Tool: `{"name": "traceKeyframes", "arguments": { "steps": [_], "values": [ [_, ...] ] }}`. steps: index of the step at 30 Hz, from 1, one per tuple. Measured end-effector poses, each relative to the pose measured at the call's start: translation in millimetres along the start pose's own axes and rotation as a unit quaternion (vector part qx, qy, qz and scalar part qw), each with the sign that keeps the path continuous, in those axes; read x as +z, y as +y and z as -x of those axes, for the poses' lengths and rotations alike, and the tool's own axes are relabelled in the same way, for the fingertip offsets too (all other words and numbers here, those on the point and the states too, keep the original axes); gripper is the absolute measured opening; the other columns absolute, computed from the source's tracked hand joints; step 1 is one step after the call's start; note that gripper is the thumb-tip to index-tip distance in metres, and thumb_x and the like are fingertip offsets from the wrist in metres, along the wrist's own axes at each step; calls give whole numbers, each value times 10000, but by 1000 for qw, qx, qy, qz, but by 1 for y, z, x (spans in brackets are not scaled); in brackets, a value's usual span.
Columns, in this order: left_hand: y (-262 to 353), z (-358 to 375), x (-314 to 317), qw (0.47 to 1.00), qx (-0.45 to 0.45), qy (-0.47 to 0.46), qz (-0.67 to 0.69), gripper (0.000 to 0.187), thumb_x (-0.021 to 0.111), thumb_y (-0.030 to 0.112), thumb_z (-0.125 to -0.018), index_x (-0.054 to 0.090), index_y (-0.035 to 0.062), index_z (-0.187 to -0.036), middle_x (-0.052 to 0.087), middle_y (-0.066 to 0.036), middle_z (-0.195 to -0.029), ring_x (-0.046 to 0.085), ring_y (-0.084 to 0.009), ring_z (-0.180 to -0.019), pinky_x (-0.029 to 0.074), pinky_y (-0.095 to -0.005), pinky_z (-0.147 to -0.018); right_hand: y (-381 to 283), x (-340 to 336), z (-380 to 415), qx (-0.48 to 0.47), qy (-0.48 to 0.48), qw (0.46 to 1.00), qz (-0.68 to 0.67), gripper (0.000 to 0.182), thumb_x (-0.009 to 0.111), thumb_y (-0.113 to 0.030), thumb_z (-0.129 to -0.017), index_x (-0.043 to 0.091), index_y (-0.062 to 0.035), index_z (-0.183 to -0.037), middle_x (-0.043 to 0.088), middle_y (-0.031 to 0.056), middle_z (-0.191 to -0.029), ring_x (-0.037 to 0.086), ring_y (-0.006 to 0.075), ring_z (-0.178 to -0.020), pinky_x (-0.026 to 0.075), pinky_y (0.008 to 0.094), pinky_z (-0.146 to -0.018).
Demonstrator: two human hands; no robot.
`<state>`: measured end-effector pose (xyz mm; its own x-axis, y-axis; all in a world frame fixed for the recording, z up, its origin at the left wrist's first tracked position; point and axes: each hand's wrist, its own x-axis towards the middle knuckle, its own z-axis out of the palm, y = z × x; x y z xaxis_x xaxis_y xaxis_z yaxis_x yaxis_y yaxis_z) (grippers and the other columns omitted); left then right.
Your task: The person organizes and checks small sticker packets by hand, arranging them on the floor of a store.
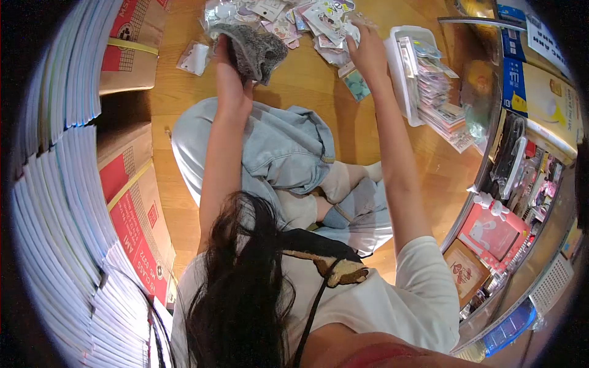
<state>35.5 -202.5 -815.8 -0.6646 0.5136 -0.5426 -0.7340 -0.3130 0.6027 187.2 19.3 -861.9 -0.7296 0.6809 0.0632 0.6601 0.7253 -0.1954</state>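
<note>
My left hand (232,76) is closed around a crumpled grey cloth (261,54), knitted or fleecy in look, held above the wooden floor. Just beyond it spreads a loose pile of sticker packets (288,26) in clear sleeves. My right hand (370,54) is at the right edge of this pile, its thumb and fingers on a whitish sticker packet (351,32); the fingertips are partly hidden. Below that hand lies a teal-green packet (356,84). Beside my right wrist stands a white plastic basket (402,92) with many packets stacked in and over it.
Tall stacks of paper or notebooks (67,208) and red-brown cartons (138,214) line the left. A small clear packet (194,59) lies near the cartons. Shelves on the right hold boxes (543,98) and a pink rabbit box (491,233). My crossed legs (276,147) fill the middle.
</note>
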Motion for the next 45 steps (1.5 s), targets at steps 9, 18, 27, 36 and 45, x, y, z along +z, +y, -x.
{"name": "traceKeyframes", "arguments": {
  "steps": [9,18,27,36,45],
  "values": [
    [-8,7,-22,999,-16,-8,-40,469,315,402,-940,380,109,-1299,449,-34,-1278,437,-186,-1160,350,-333,-968,-9,56,11,-168,93,981,28,334,541,-322,-839,548,-153,-1126,585,82,-1122,522,262,-1070,358,420,-958],
    [-12,11,-34,997,3,-33,-75,409,304,349,-949,399,102,-1261,490,-56,-1221,485,-223,-1107,402,-370,-937,-17,-4,100,161,152,946,-238,212,437,-187,-889,580,-37,-936,596,212,-807,576,381,-747,440,422,-644],
    [-7,96,-143,998,-34,-45,18,430,342,359,-937,430,70,-1243,509,-62,-1202,495,-218,-1089,386,-364,-938,-92,16,344,247,73,944,-208,254,374,-225,-916,539,-33,-937,597,224,-825,561,417,-778,411,485,-652],
    [-18,345,-295,635,478,-208,-570,378,486,27,-820,464,-12,-1195,450,-245,-1203,452,-374,-1100,366,-385,-927,-279,-81,549,298,117,569,-757,229,411,-254,-921,520,-52,-918,565,45,-878,562,129,-810,458,271,-726],
    [-25,514,-313,665,403,-412,-475,516,529,14,-732,462,63,-1242,337,-120,-1382,223,-343,-1312,145,-496,-1057,-384,-124,665,249,108,398,-876,452,316,-355,-958,361,-60,-1298,439,69,-1274,417,197,-1172,317,358,-1001]
  ]
}}
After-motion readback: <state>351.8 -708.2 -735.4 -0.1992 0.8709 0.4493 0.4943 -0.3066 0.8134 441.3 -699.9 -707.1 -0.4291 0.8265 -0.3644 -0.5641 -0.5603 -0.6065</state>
